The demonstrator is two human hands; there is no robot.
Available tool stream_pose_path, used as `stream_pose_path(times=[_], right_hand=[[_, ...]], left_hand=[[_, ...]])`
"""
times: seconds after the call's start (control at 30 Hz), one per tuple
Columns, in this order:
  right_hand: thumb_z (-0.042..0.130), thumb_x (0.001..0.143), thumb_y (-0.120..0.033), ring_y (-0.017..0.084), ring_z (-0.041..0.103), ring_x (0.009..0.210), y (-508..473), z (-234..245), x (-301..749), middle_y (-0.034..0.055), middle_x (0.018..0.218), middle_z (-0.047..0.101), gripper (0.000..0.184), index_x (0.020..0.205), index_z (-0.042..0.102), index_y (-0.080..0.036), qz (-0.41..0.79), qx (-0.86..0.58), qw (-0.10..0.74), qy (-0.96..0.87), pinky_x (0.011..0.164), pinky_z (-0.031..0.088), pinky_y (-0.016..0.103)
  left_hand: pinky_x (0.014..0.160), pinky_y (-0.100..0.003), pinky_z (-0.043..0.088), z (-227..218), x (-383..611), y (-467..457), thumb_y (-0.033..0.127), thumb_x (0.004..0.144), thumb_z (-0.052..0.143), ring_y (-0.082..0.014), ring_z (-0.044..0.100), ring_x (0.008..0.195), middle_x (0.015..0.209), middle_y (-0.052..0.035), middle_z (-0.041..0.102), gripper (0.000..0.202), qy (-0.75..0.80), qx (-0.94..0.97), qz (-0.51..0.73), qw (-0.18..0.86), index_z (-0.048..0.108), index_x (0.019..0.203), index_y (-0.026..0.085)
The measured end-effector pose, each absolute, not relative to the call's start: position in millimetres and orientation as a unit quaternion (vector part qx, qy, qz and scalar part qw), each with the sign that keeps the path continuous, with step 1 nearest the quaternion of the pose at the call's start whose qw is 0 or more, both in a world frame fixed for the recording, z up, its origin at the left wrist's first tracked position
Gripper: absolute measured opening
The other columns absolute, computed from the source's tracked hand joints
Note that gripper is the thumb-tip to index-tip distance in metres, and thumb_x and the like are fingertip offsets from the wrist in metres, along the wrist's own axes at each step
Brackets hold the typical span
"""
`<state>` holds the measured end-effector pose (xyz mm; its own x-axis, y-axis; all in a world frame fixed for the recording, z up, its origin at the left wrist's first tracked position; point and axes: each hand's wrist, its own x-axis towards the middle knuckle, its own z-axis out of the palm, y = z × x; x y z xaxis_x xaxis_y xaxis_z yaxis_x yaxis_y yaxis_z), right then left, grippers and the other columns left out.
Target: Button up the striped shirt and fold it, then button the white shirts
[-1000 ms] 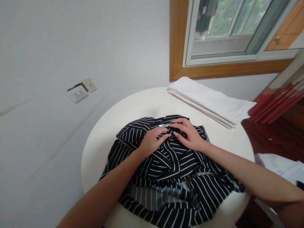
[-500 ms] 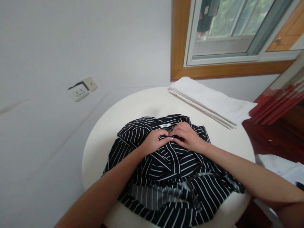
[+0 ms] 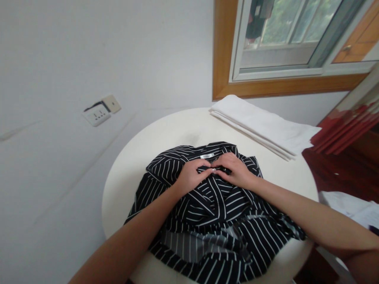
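A black shirt with thin white stripes (image 3: 213,221) lies crumpled on a round white table (image 3: 133,173). Its collar, with a small white label (image 3: 207,156), faces the far side. My left hand (image 3: 191,176) and my right hand (image 3: 235,169) meet just below the collar, fingertips touching each other. Both hands pinch the shirt's front edges together with curled fingers. What sits between the fingertips is too small to make out.
A folded white cloth (image 3: 263,126) lies on the table's far right edge under a wood-framed window (image 3: 278,47). A wall socket (image 3: 96,114) is on the white wall at left. Red fabric (image 3: 346,126) and white cloth (image 3: 352,207) are at right.
My right hand has drawn back from the collar and curled its fingers. Both hands have closed into a pinch on the shirt front below the label.
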<state>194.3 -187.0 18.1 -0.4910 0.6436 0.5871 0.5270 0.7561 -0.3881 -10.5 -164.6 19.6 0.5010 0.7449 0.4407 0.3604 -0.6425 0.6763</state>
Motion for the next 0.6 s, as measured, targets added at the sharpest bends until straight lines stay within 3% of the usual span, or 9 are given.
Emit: stream_pose_path(times=[0.6], right_hand=[[0.053,0.089,-0.025,0.017,0.057,0.083,-188.0,18.6,195.9,-0.0008,0.083,0.065,0.008,0.086,0.060,-0.025,0.066,-0.336,0.363,-0.867,0.079,0.038,0.035]], left_hand=[[0.076,-0.027,0.049,24.9,-12.4,-166.8,0.035,0.086,0.059,-0.0139,0.065,0.075,0.081,-0.0009,0.072,0.019,0.321,0.834,0.332,0.303,0.069,0.082,0.020]])
